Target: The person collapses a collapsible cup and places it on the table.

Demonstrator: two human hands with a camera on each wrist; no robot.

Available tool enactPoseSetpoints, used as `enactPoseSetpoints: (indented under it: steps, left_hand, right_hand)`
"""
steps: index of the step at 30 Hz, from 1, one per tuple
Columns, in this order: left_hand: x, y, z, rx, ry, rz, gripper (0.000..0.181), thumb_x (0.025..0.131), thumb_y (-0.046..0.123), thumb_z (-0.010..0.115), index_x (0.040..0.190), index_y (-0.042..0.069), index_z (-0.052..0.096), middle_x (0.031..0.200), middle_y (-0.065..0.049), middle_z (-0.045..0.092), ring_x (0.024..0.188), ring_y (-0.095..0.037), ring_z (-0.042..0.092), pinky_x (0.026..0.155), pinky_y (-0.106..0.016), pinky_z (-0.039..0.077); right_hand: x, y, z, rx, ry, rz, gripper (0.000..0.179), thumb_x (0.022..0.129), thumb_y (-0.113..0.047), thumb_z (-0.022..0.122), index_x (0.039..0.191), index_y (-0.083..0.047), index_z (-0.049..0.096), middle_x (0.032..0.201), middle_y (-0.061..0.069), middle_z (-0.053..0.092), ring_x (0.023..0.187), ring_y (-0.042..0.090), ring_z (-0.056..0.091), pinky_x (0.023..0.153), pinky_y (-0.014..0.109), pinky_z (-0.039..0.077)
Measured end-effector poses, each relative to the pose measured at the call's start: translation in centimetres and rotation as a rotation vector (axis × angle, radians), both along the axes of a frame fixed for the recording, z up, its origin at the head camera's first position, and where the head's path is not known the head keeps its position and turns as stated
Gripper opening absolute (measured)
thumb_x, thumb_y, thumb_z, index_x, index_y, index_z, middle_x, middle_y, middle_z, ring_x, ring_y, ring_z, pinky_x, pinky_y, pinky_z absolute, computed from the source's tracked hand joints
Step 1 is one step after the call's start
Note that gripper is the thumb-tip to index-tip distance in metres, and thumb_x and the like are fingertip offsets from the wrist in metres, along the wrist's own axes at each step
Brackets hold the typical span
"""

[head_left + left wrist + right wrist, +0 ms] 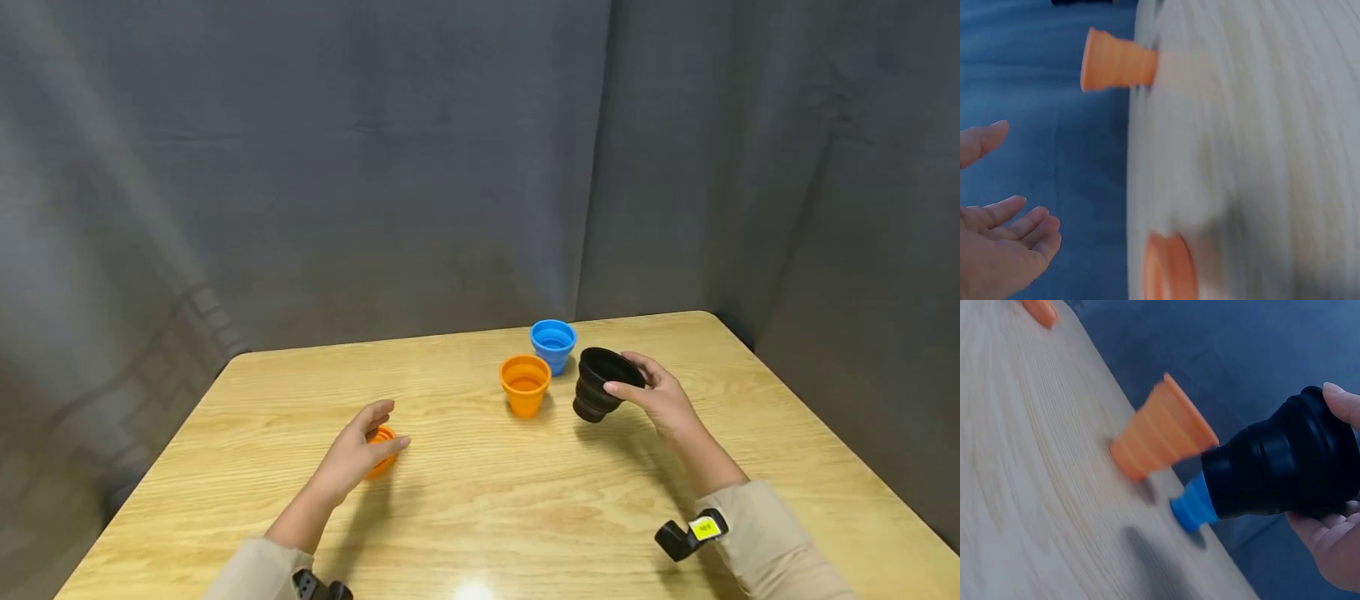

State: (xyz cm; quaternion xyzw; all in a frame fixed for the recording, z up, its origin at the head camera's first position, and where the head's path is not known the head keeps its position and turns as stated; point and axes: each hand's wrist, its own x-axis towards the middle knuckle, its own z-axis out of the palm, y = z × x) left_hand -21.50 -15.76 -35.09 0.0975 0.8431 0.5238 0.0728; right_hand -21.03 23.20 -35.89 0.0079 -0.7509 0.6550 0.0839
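In my right hand [663, 400] a black collapsible cup [597, 385] is gripped by its rim, tilted and raised off the table; the right wrist view shows this black cup [1272, 465] extended, with fingers at its wide end. My left hand [354, 450] is held over a collapsed orange cup [384, 463], fingers apart and relaxed, and partly hides it. In the left wrist view a gap separates this hand [1007, 244] from the flattened orange cup [1171, 269]. An extended orange cup [525, 387] stands upright left of the black one. Behind it stands a blue cup [553, 345].
All of this is on or above a light wooden table [465, 500] with rounded far corners. A grey curtain [420, 167] hangs behind its far edge. Both wrists wear black cameras, one of them the right wrist camera [690, 535].
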Motion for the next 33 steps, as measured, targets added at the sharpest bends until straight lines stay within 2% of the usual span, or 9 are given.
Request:
enactPoseSetpoints:
  steps: [4, 8, 12, 17, 23, 26, 33]
  left_hand:
    - [0.9, 0.9, 0.8, 0.051, 0.035, -0.036, 0.061, 0.077, 0.019, 0.065, 0.128, 0.003, 0.035, 0.131, -0.015, 0.034, 0.121, -0.031, 0.028, 0.098, -0.045, 0.021]
    - [1.4, 2.0, 1.3, 0.079, 0.059, -0.075, 0.056, 0.077, 0.017, 0.065, 0.126, 0.006, 0.039, 0.128, -0.010, 0.040, 0.120, -0.027, 0.030, 0.098, -0.042, 0.022]
    - [1.8, 3.0, 1.4, 0.118, 0.092, -0.147, 0.051, 0.078, 0.014, 0.063, 0.124, 0.006, 0.041, 0.124, -0.009, 0.043, 0.118, -0.026, 0.033, 0.098, -0.042, 0.023]
    - [2.4, 4.0, 1.2, 0.135, 0.126, -0.224, 0.047, 0.079, 0.011, 0.062, 0.122, 0.006, 0.043, 0.122, -0.009, 0.045, 0.116, -0.022, 0.036, 0.097, -0.039, 0.026]
    - [2.6, 5.2, 1.4, 0.149, 0.232, -0.273, 0.043, 0.079, 0.005, 0.061, 0.119, 0.004, 0.047, 0.119, -0.009, 0.048, 0.112, -0.020, 0.041, 0.095, -0.036, 0.030]
    - [2.4, 5.9, 1.5, 0.145, 0.290, -0.299, 0.042, 0.079, 0.006, 0.062, 0.118, 0.002, 0.047, 0.119, -0.009, 0.049, 0.111, -0.020, 0.042, 0.094, -0.035, 0.031]
    - [2.7, 6.5, 1.5, 0.157, 0.379, -0.348, 0.038, 0.077, 0.006, 0.064, 0.113, 0.003, 0.052, 0.116, -0.008, 0.050, 0.111, -0.021, 0.042, 0.094, -0.034, 0.032]
  right_hand:
    - [0.6, -1.6, 0.4, -0.048, 0.014, 0.064, 0.065, 0.076, -0.014, 0.065, 0.127, 0.006, 0.031, 0.108, 0.009, 0.047, 0.088, 0.008, 0.049, 0.074, 0.017, 0.042]
    - [1.4, -3.3, 1.1, -0.077, 0.006, 0.125, 0.059, 0.077, -0.008, 0.063, 0.125, 0.008, 0.032, 0.110, 0.013, 0.047, 0.090, 0.010, 0.049, 0.075, 0.018, 0.042]
    - [2.2, -5.0, 1.9, -0.097, 0.009, 0.209, 0.057, 0.077, -0.006, 0.063, 0.124, 0.009, 0.034, 0.113, 0.019, 0.046, 0.091, 0.014, 0.049, 0.076, 0.021, 0.043]
    - [2.8, -6.9, 2.0, -0.121, -0.004, 0.323, 0.059, 0.075, -0.007, 0.065, 0.123, 0.009, 0.035, 0.114, 0.020, 0.045, 0.090, 0.016, 0.051, 0.075, 0.024, 0.045]
    - [3.2, -8.2, 2.0, -0.145, -0.005, 0.400, 0.062, 0.073, -0.010, 0.067, 0.122, 0.010, 0.036, 0.113, 0.020, 0.047, 0.090, 0.017, 0.052, 0.074, 0.025, 0.045]
    - [3.3, -8.7, 2.0, -0.122, -0.008, 0.422, 0.063, 0.072, -0.012, 0.069, 0.121, 0.010, 0.037, 0.113, 0.020, 0.048, 0.089, 0.017, 0.053, 0.074, 0.025, 0.045]
    - [3.3, -9.4, 1.5, -0.093, 0.014, 0.535, 0.062, 0.074, -0.016, 0.067, 0.122, 0.011, 0.037, 0.111, 0.023, 0.050, 0.092, 0.022, 0.052, 0.075, 0.029, 0.045]
